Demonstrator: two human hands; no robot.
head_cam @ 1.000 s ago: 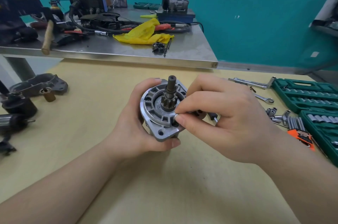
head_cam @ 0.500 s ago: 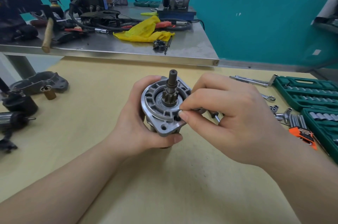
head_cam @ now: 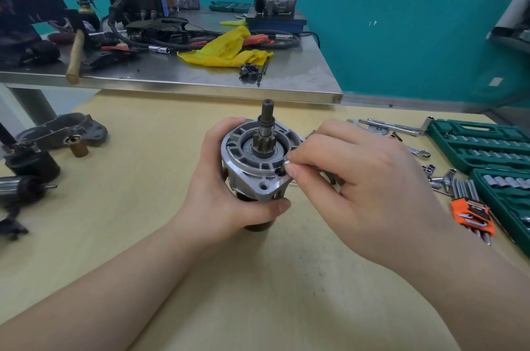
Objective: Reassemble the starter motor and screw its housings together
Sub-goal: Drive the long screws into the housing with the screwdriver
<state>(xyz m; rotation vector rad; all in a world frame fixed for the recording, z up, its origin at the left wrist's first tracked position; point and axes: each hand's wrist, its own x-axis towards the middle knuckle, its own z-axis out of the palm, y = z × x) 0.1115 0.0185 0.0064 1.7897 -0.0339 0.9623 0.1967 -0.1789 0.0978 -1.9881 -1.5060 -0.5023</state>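
Starter motor, grey cast-aluminium flange housing with dark pinion shaft pointing up, sits upright on the pale wooden worktop, centre frame. Left hand grip closed round the housing body, steadying it. Right hand pinches a small silver screw at a hole on the flange's right edge; thumb and forefinger closed on it.

Progress, judged: housing halves mated, screw only being started by fingers, lower flange hole looks empty, so fastening mostly left. Dark armature and grey cast cover lie apart far left, unused.

Orange hex-key holder and green socket cases right. Steel bench beyond. No readable writing or brands anywhere.
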